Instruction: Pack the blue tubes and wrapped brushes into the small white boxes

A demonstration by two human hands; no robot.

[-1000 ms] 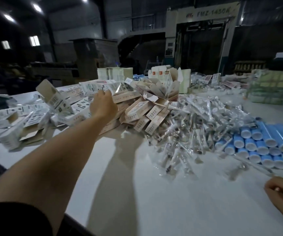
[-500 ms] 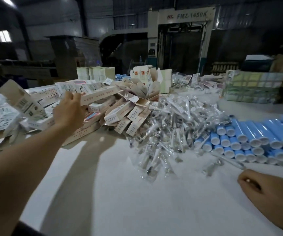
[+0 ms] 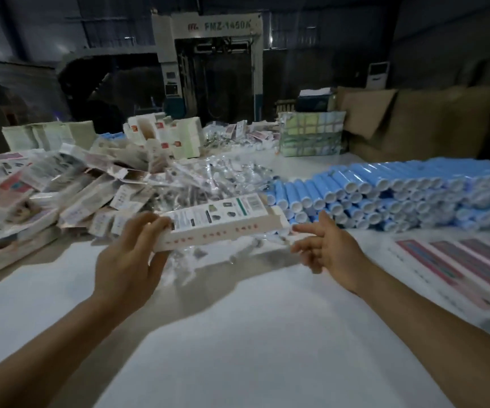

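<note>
- The left hand (image 3: 128, 260) holds one small white box (image 3: 217, 222) by its left end above the table (image 3: 237, 334), its grip curled round that end.
- The right hand (image 3: 332, 245) hovers just beside the box's right end, fingers loosely spread, holding nothing.
- Blue tubes (image 3: 399, 189) lie stacked at right.
- Wrapped brushes (image 3: 217, 178) are heaped behind the box.
- More boxes (image 3: 31, 201) are piled at left.

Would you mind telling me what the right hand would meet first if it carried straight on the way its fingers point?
The right hand, fingers open and pointing left, would probably first meet the near end of the white box that the left hand holds. Depth is unclear, so it might pass just below.
</note>
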